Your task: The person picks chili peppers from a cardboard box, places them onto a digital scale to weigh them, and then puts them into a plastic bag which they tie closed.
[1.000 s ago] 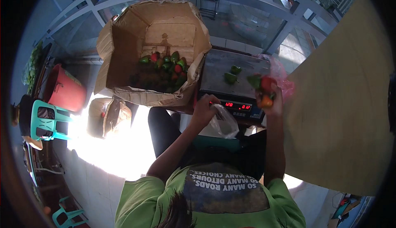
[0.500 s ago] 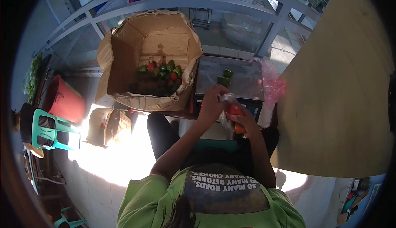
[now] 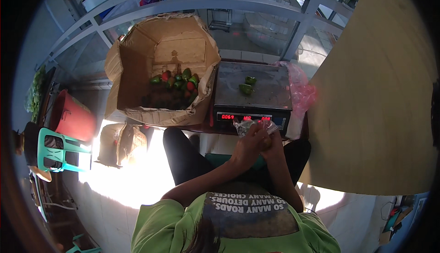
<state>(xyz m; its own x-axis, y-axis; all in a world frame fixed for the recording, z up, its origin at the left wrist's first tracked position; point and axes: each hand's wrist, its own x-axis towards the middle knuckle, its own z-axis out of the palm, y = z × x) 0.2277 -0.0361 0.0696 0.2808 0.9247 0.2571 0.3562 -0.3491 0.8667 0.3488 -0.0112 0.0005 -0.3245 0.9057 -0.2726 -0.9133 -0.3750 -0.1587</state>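
In front of my lap, my left hand (image 3: pixel 248 149) and my right hand (image 3: pixel 273 145) are close together, fingers closed on a clear plastic bag (image 3: pixel 244 126). Crumpled plastic sticks out above the fingers, at the near edge of the digital scale (image 3: pixel 224 98). What lies in the bag is hidden by my hands. Two green bell peppers (image 3: pixel 246 89) rest on the scale's metal plate, and its red display is lit. Left of the scale, a large open cardboard box (image 3: pixel 137 70) contains several red and green peppers (image 3: pixel 178 82), some in shadow.
Pink plastic bags (image 3: pixel 300 90) hang at the scale's right side. A large tan panel (image 3: pixel 366 106) stands to the right. On the left are a red bucket (image 3: pixel 71 115), a green plastic chair (image 3: pixel 48 148) and a small carton (image 3: pixel 120 144). A metal railing (image 3: pixel 256 5) runs behind.
Both hands have drawn nearer my body and closer together, bunching the plastic bag. Red and orange peppers seen at the bag earlier are now hidden. The scale's display has come into sight.
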